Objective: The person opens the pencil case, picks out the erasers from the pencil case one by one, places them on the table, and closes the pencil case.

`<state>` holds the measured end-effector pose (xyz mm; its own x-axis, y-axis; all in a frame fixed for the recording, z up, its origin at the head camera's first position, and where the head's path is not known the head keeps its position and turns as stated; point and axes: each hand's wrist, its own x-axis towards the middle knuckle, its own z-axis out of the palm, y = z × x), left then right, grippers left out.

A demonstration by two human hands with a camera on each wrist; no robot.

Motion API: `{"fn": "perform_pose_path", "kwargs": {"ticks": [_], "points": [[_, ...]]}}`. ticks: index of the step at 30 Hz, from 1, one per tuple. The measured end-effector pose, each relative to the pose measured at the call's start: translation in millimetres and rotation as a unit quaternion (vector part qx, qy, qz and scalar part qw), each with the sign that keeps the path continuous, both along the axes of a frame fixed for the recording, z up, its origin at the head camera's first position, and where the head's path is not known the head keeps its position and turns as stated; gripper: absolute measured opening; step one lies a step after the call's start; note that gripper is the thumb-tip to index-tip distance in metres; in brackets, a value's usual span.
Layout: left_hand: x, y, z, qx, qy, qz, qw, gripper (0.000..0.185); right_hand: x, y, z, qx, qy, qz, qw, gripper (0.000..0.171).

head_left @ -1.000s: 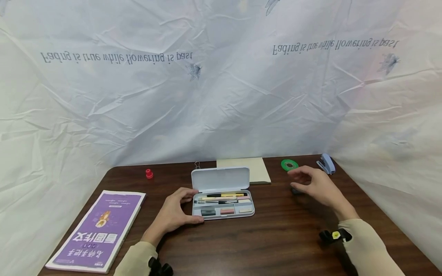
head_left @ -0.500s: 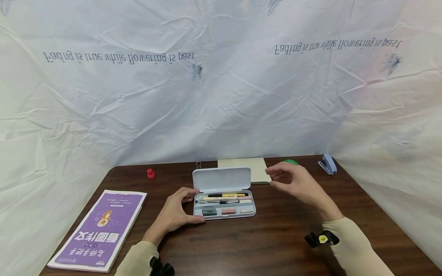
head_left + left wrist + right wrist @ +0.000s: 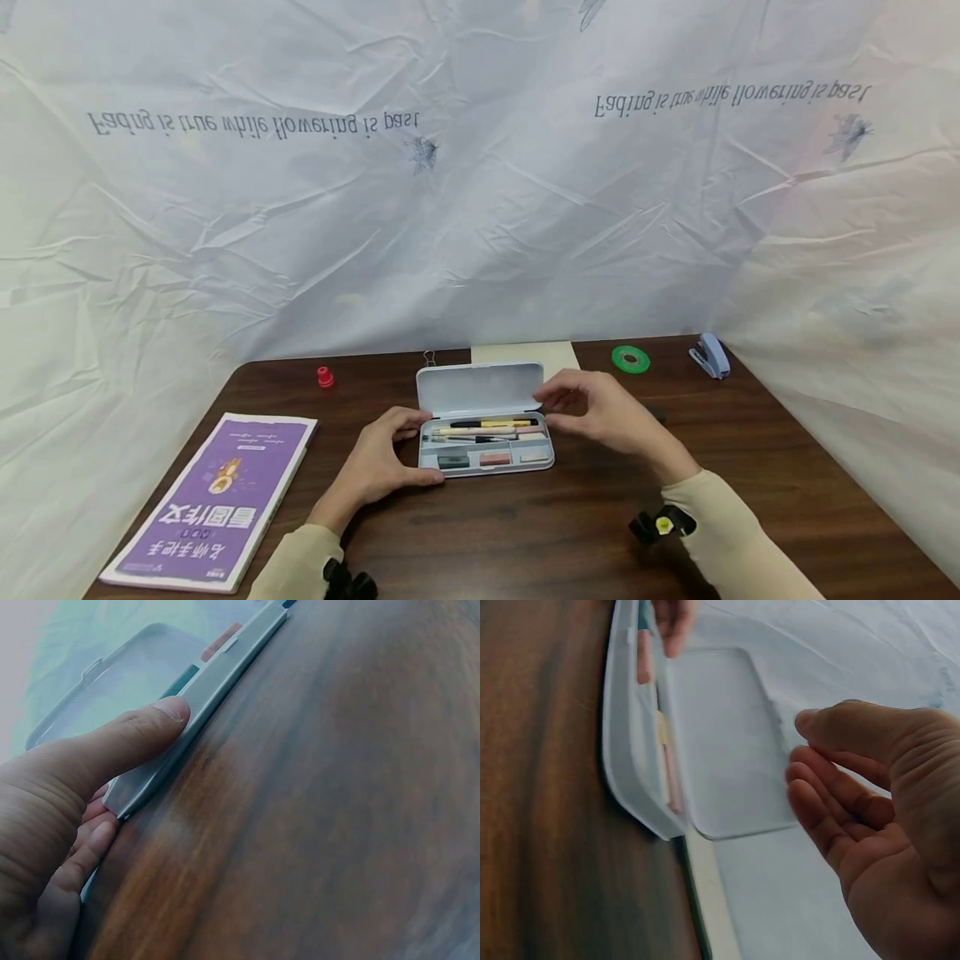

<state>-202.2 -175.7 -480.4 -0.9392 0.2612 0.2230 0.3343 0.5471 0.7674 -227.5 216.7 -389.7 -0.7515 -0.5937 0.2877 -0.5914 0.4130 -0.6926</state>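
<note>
Head view: pencil case (image 3: pixel 486 450) lies crosswise, left hand (image 3: pixel 375 467) gripping its end, right hand (image 3: pixel 607 417) loosely open.

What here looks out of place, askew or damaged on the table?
Nothing stands out. The pencil case lies open and square, its pens and erasers in their compartments. The left hand holds its left end; the right hand is at the lid's right edge. The purple book lies flat and unharmed.
</note>
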Motion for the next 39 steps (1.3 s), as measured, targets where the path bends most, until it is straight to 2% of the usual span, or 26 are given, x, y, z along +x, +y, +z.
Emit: {"fn": "perform_pose_path", "kwargs": {"ticks": [9, 15, 30, 39], "points": [[0.6, 0.7, 0.9, 0.001, -0.002, 0.001, 1.0, 0.091, 1.7, -14.6, -19.6, 0.076, -0.025, 0.062, 0.995, 0.024], [0.5, 1.6, 2.1, -0.004, -0.003, 0.002, 1.0, 0.091, 4.0, -20.1, -24.9, 0.12, -0.023, 0.069, 0.99, 0.02], [0.5, 0.0, 2.6, -0.001, 0.0, -0.001, 1.0, 0.089, 5.3, -24.5, -25.8, 0.161, -0.005, 0.115, 0.98, 0.03], [1.0, 1.0, 4.4, -0.005, -0.003, 0.003, 1.0, 0.089, 6.1, -26.2, -26.1, 0.155, -0.012, 0.096, 0.983, 0.026]]}}
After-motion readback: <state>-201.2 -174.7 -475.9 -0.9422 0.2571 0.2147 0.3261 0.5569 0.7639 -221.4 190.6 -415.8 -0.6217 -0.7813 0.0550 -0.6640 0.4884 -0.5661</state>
